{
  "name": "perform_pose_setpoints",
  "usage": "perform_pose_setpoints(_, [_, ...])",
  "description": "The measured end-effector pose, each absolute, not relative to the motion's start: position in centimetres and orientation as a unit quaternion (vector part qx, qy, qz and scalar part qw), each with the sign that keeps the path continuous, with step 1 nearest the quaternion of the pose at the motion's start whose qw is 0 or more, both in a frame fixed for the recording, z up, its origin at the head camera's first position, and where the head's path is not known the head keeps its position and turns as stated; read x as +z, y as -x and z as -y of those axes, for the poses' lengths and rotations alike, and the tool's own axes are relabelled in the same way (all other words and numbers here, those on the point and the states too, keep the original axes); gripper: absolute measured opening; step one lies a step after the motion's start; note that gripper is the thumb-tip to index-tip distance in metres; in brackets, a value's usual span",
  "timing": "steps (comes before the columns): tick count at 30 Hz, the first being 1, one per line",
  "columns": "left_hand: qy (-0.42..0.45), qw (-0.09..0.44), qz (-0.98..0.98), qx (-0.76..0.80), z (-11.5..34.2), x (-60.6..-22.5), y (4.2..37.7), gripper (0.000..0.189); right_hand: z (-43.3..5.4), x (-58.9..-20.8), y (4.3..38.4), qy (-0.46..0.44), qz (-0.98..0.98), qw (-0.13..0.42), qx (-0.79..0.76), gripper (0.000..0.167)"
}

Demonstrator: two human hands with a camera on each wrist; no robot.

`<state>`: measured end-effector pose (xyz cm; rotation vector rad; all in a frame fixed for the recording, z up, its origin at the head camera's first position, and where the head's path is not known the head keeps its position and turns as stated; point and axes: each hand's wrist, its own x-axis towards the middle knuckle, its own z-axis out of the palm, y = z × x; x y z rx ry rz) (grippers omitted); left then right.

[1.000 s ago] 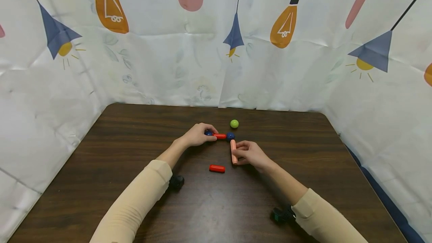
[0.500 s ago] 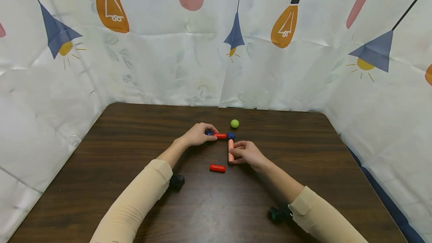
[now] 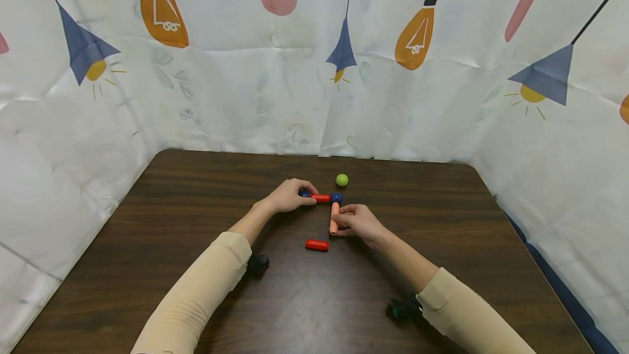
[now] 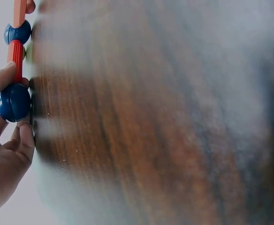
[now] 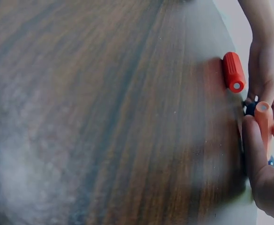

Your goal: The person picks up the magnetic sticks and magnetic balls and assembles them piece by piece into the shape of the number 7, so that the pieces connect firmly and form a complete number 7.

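Left grip (image 3: pixel 286 196) pinches one of two red rods (image 3: pixel 322 198), right grip (image 3: pixel 362 223) one orange rod (image 3: pixel 335 210), beside two blue balls (image 3: pixel 336 198).

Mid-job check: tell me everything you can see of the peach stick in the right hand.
The peach stick is a short, straight rod that looks like plastic, with a small grey disc set in the end nearer the person. The right hand pinches it between thumb and fingers, hiding part of one side. It points away from the person, and its far end appears to meet the blue ball just beyond it. Whether it touches the table isn't clear.
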<state>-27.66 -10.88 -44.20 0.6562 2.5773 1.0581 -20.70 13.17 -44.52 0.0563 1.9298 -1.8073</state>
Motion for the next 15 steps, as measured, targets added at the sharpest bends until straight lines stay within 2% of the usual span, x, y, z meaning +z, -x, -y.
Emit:
perform_pose_setpoints(5, [-0.227,0.137,-0.893,0.365,10.86,-44.1,27.51,0.024,-12.93,-44.43,20.92,-0.023,-0.713,0.244,-0.657,0.046])
perform_pose_setpoints(10, [-0.227,0.135,-0.892,0.367,10.75,-44.19,27.54,0.023,-12.71,-44.41,21.1,-0.027,-0.709,0.242,-0.661,0.039])
perform_pose_setpoints(15, [-0.224,0.136,-0.892,0.367,10.66,-44.23,27.56,0.023,-12.52,-44.33,21.12,-0.029,-0.701,0.238,-0.672,0.042])
